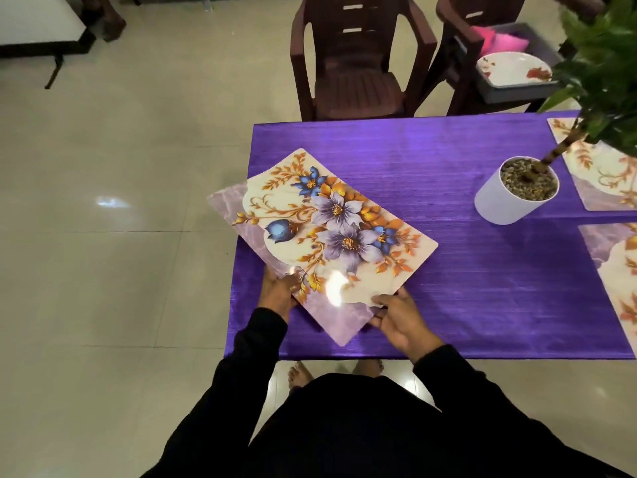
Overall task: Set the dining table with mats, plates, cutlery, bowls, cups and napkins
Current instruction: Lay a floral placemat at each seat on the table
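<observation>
Indoor light is moderate and comes from overhead. A bright white glare patch sits on the glossy placemat (324,232) near its close edge, and a softer reflection shows on the tiled floor (110,202). The purple surface (482,277) has a sheen. The dark clothing at the bottom loses detail. Wide-angle bending curves the frame edges; the plant leaves (606,63) look soft.

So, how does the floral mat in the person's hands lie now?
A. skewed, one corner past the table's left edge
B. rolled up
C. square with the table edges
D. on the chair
A: the mat, held by the left hand and right hand, lies skewed, one corner past the table edge.
</observation>
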